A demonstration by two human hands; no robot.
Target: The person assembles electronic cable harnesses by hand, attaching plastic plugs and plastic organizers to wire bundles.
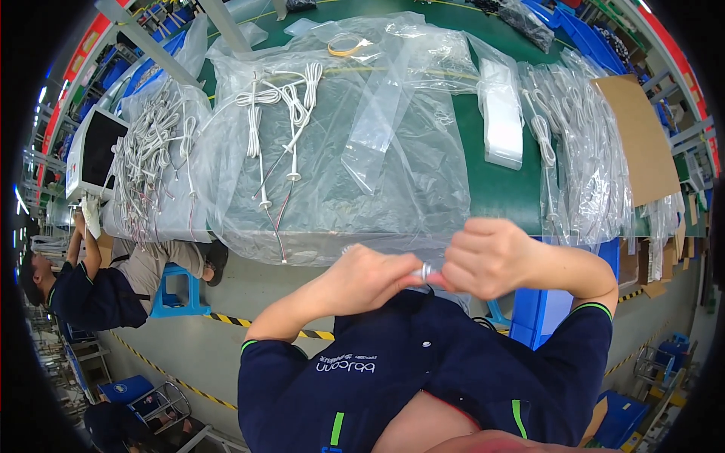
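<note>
My left hand and my right hand are close together in front of my chest, near the table's front edge. Both are closed, thumbs and fingers pinching a small whitish-grey piece between them. Most of it is hidden in the fingers, so its kind does not show. Beyond my hands, clear plastic sheeting covers the middle of the table. Two white coiled cables lie on it, their thin coloured wires running toward the front edge.
At the left a heap of white cables lies beside a monitor. White sleeves, bagged cables and a cardboard sheet are on the right. A yellow coil lies at the back. A co-worker sits at the left.
</note>
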